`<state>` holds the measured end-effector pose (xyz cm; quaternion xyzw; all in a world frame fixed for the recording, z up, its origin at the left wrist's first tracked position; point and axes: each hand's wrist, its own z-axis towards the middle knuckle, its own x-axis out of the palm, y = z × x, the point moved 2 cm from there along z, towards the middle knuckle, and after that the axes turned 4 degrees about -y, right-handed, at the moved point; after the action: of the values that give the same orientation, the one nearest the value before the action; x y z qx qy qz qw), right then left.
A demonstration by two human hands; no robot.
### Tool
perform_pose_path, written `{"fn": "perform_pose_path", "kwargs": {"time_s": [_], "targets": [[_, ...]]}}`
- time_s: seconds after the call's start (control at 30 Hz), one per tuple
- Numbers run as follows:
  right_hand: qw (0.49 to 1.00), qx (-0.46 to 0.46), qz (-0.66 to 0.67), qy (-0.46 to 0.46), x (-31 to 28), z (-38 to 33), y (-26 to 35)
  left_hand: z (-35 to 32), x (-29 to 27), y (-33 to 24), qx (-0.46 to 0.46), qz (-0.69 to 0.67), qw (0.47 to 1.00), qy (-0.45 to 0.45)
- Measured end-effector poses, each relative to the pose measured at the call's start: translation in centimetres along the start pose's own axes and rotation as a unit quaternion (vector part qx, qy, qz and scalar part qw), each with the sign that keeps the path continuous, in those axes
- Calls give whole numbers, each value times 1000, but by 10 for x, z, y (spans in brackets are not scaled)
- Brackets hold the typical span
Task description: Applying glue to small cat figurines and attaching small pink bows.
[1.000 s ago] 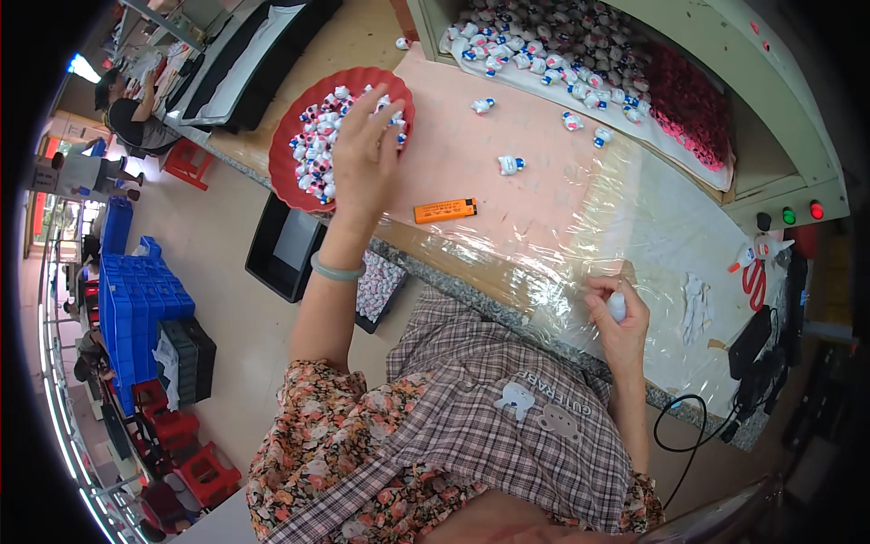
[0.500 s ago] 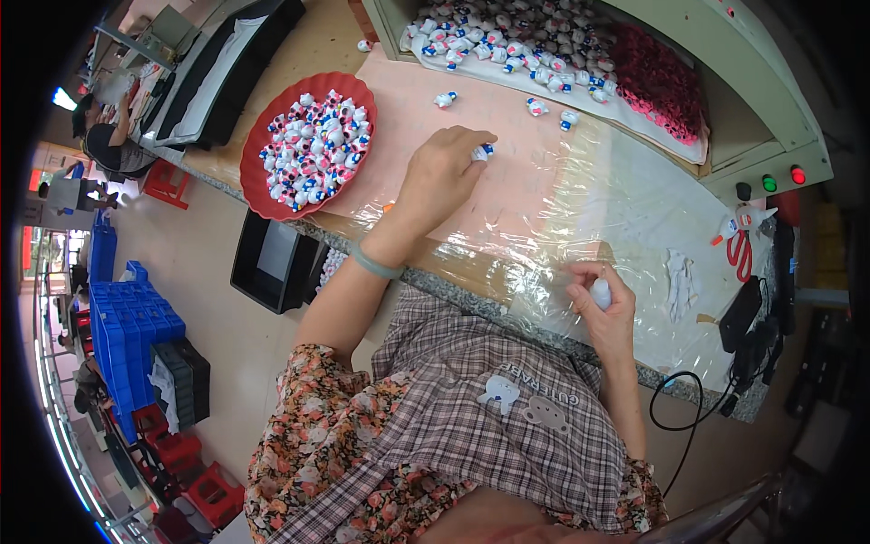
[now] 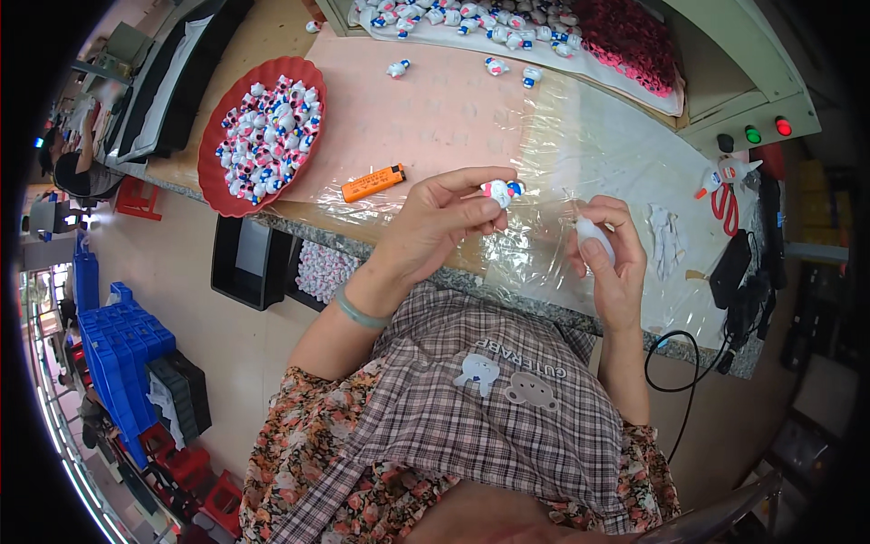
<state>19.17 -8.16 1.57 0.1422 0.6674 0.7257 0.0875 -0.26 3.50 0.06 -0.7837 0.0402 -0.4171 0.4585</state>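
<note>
Between the thumb and fingers of my left hand (image 3: 444,213) is a small white figurine (image 3: 497,192) with blue and pink parts, raised over the table's front. A small white squeeze bottle (image 3: 594,239) with a thin tip rests in my right hand (image 3: 616,258), its fingers wrapped round it. The bottle's tip points up toward the figurine, and the two are apart. Three loose figurines (image 3: 496,67) lie farther back on the pink sheet (image 3: 426,118). Left of my left hand lies an orange lighter (image 3: 373,182).
A red scalloped bowl (image 3: 214,154) heaped with figurines stands at the left. Behind is a metal box (image 3: 725,109) with more figurines and dark pink pieces on white cloth. Red-handled scissors (image 3: 724,210), a crumpled white glove (image 3: 666,238) and a black cable (image 3: 654,381) lie right. Black trays (image 3: 246,263) sit below the table edge.
My left hand has drawn back toward me with the figurine, uncovering the orange lighter. My right hand has lifted the bottle, turning its tip upward. The view has shifted slightly.
</note>
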Motion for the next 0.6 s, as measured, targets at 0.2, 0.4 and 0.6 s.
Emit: {"fn": "perform_pose_path", "kwargs": {"time_s": [0.2, 0.4, 0.6], "targets": [[996, -10, 62, -62, -9, -3, -1, -4, 12, 2, 32, 56, 998, 12], [982, -32, 129, -133, -9, 2, 7, -7, 17, 3, 54, 118, 991, 31], [986, -54, 46, -153, 0, 3, 17, -11, 20, 7, 69, 122, 989, 38]]}}
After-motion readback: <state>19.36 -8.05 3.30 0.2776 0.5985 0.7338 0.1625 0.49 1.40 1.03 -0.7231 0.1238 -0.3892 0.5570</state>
